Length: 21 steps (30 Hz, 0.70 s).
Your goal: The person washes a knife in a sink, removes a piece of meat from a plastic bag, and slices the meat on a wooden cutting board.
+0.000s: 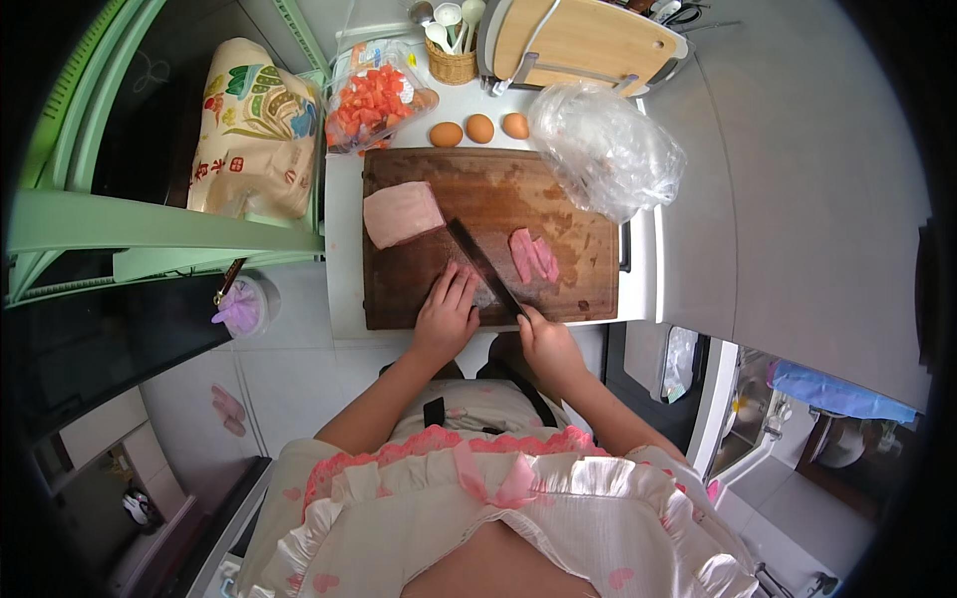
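My right hand [549,347] is closed on the handle of a kitchen knife [486,269], whose dark blade points up and to the left over a wooden cutting board [396,299]. My left hand [448,310] rests on the board's near part, just left of the blade, its fingers extended; whether something lies beneath them I cannot tell. A thick block of pale meat [404,214] lies at the board's upper left, near the knife's tip. Right of the blade lie several thin strips of pink meat [533,256]. Damp patches mark the board.
Behind the board stand several brown eggs [479,128], a bag of diced red food [370,105], and a wicker basket [451,66] of spoons. A clear plastic bag [605,149] overlaps the board's upper right corner. Light wooden boards [583,41] stand in a rack. A green shelf [164,224] is at left.
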Tool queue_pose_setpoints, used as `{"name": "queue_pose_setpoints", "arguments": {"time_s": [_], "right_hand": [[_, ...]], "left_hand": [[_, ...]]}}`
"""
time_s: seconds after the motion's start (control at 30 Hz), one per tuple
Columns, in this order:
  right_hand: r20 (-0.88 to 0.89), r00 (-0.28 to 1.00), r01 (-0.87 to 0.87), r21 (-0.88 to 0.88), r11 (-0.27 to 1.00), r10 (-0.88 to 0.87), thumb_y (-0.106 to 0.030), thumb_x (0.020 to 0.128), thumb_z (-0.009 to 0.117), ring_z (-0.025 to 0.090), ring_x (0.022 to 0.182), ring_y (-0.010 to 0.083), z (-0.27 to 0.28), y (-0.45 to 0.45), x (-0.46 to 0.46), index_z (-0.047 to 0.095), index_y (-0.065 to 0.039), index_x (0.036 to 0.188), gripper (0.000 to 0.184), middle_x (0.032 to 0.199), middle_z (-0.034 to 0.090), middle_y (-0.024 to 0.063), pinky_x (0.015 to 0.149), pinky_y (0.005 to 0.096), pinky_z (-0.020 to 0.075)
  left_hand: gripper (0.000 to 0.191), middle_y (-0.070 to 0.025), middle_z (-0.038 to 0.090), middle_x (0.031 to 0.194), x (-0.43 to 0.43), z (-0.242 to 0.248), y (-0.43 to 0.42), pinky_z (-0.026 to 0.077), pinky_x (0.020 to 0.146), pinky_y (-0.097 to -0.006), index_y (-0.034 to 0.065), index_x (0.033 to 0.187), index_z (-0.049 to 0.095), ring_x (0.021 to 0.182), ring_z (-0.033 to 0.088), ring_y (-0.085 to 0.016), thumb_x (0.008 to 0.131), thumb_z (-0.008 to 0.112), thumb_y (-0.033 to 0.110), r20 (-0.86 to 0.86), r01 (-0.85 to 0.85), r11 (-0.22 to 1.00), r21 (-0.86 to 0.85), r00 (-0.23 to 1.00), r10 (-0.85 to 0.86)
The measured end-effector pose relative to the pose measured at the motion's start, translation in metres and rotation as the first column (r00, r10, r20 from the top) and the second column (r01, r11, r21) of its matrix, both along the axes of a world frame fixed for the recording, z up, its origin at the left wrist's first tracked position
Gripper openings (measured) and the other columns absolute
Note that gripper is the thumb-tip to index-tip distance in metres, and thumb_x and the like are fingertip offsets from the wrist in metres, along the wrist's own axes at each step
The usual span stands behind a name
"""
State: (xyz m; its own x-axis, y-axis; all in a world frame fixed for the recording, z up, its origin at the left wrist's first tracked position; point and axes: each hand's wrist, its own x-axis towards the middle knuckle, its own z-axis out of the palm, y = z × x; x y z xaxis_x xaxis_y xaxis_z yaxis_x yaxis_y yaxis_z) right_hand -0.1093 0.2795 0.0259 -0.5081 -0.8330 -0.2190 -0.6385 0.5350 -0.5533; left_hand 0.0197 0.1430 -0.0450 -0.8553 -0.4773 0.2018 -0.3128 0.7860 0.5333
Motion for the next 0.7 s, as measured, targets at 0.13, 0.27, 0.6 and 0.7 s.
{"name": "queue_pose_setpoints", "arguments": {"time_s": [0.13, 0.27, 0.6, 0.7], "right_hand": [[0.113, 0.983, 0.141, 0.036, 0.989, -0.144, -0.020, 0.093, 0.049, 0.058, 0.070, 0.0460, 0.007, 0.009, 0.004, 0.058, 0.001, 0.108, 0.027, 0.072, 0.059, 0.0286, 0.060, 0.0492, 0.0470], [0.047, 0.994, 0.106, -0.080, 0.991, -0.103, -0.021, 0.092, 0.051, 0.060, 0.061, 0.0427, 0.003, 0.014, -0.005, 0.061, 0.000, 0.104, 0.026, 0.065, 0.059, 0.0263, 0.057, 0.0490, 0.0490], [0.029, 1.000, 0.004, 0.027, 1.000, -0.004, -0.022, 0.091, 0.051, 0.061, 0.059, 0.0407, 0.016, 0.022, 0.006, 0.061, -0.005, 0.109, 0.026, 0.065, 0.061, 0.0237, 0.056, 0.0487, 0.0500], [0.024, 0.999, -0.027, 0.034, 0.999, 0.026, -0.022, 0.091, 0.051, 0.061, 0.058, 0.0397, 0.014, 0.023, 0.007, 0.060, -0.007, 0.111, 0.026, 0.066, 0.061, 0.0226, 0.056, 0.0486, 0.0505]], "left_hand": [[0.052, -0.0181, 0.046, 0.130, 0.001, 0.002, -0.002, 0.036, 0.104, -0.0406, 0.0006, 0.126, 0.049, 0.128, 0.038, -0.034, 0.077, 0.063, 0.012, -0.002, 0.024, 1.000, 0.015, 1.000, -0.024], [0.048, -0.0176, 0.045, 0.132, 0.002, 0.001, -0.005, 0.034, 0.105, -0.0431, 0.0015, 0.124, 0.051, 0.128, 0.037, -0.036, 0.078, 0.062, 0.013, -0.080, 0.006, 0.986, 0.170, 0.997, 0.008], [0.031, -0.0114, 0.051, 0.110, -0.002, 0.000, -0.019, 0.036, 0.090, -0.0416, 0.0077, 0.111, 0.061, 0.106, 0.046, -0.031, 0.081, 0.064, 0.017, -0.074, -0.323, 0.943, 0.080, 0.942, 0.329], [0.026, -0.0093, 0.054, 0.106, -0.001, -0.005, -0.018, 0.037, 0.087, -0.0424, 0.0109, 0.104, 0.065, 0.102, 0.049, -0.029, 0.078, 0.066, 0.015, -0.141, -0.269, 0.961, 0.059, 0.951, 0.275]]}}
